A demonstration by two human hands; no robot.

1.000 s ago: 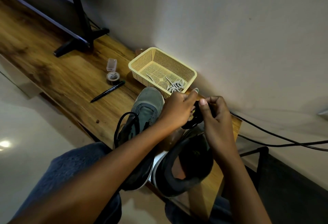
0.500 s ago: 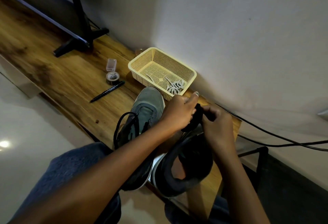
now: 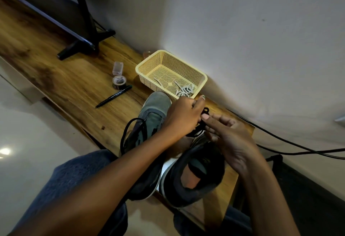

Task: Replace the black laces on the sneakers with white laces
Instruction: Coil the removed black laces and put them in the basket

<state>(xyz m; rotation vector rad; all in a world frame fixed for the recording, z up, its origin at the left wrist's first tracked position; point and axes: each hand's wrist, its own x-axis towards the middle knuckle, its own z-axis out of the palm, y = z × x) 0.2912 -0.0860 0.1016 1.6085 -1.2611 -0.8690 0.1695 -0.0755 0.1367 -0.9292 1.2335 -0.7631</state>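
Two grey sneakers sit side by side at the near end of a wooden table (image 3: 56, 78), toes pointing away toward the wall. The right sneaker (image 3: 194, 179) shows its dark collar and open mouth toward the camera; both hands work above its tongue area. Left hand (image 3: 182, 117) has fingers curled, pinching the black lace (image 3: 200, 125); right hand (image 3: 226, 135) pinches the same lace between thumb and fingers, the two hands touching. A small loop of that lace sticks up just past the knuckles. The left sneaker (image 3: 153, 116) has a loose black lace loop (image 3: 130, 131) hanging at its left side. Just beyond the sneakers, a yellow mesh basket (image 3: 149, 67) holds the white laces (image 3: 183, 91), bunched in its near right corner. Left of the basket: a tape roll (image 3: 119, 81), a small clear box (image 3: 118, 67), a black pen (image 3: 113, 96). Black cables (image 3: 289, 142) run along the wall at right.
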